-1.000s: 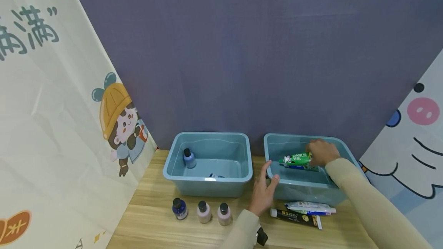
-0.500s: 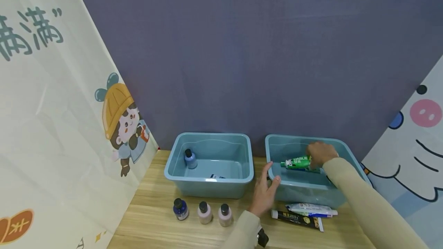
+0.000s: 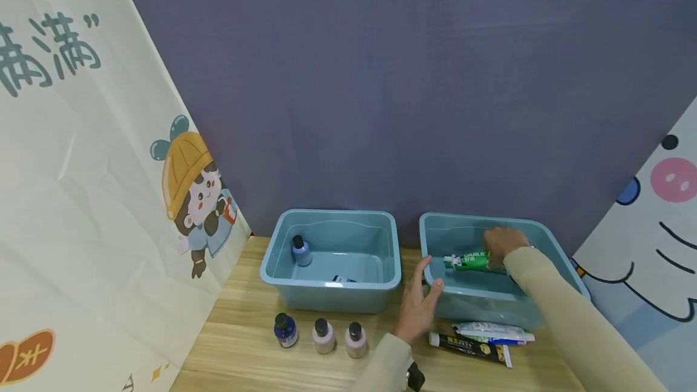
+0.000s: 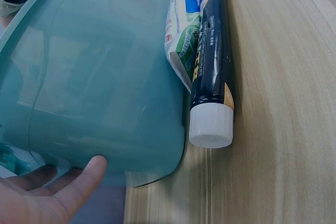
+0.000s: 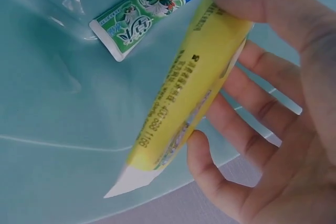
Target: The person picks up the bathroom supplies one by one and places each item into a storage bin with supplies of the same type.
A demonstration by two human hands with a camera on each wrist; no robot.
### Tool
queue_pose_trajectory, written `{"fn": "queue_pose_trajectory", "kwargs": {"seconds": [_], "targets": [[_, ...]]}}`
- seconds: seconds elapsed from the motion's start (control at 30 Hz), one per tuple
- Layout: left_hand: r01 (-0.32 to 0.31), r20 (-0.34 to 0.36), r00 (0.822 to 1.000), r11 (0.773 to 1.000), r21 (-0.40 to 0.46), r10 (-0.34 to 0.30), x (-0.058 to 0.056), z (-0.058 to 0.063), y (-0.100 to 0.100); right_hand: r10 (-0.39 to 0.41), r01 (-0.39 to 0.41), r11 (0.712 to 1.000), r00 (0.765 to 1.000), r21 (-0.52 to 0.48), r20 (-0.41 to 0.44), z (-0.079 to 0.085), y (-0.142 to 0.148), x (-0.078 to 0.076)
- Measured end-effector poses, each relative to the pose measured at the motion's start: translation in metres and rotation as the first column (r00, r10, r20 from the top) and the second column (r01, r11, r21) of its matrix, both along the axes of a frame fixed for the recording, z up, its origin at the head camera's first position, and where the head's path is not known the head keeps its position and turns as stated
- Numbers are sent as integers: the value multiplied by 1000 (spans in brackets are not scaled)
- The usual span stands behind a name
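Observation:
In the right bin (image 3: 481,307), my right hand (image 3: 503,245) pinches a green and yellow toothpaste tube (image 3: 469,261) between thumb and fingers. The right wrist view shows the tube's yellow back (image 5: 189,87) and pale crimped end. Beneath it, a blue and green toothpaste tube (image 5: 149,6) lies on the bin floor. My left hand (image 3: 416,307) rests against the right bin's near left corner, thumb and fingers spread and fairly straight. A black toothpaste tube (image 4: 212,61) with a white cap lies before that bin, beside a white, green and blue tube (image 4: 182,30).
The left bin (image 3: 329,298) contains a blue bottle (image 3: 301,253) and a small, partly hidden item (image 3: 343,279). In front of it stand a dark blue bottle (image 3: 285,331) and two pink bottles (image 3: 323,337) with black caps. A purple-grey backdrop (image 3: 348,89) rises behind the bins.
My right hand has lowered the green and yellow tube deeper into the right bin, covering more of the tube underneath. My left hand stays at the bin's corner. The head view shifts slightly.

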State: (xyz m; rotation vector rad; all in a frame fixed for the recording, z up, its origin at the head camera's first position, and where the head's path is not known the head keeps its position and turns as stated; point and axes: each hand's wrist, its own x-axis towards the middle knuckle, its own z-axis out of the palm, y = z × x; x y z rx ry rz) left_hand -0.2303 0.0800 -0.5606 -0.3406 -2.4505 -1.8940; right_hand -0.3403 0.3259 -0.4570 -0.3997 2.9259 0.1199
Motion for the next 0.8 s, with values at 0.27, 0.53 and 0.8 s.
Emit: {"fn": "queue_pose_trajectory", "kwargs": {"seconds": [0.27,0.53,0.8], "targets": [[-3,-3,1000,1000,8,3,0,-2,2,-5,5,1000,1000,15,-13,-10,1,-4],[-15,-12,1000,1000,-6,15,-1,-4,3,-13,13,1000,1000,10,-7,-15,2,-4],[-10,-15,1000,1000,-3,10,-1,-5,3,-16,16,1000,1000,21,-4,-16,0,-3]]}}
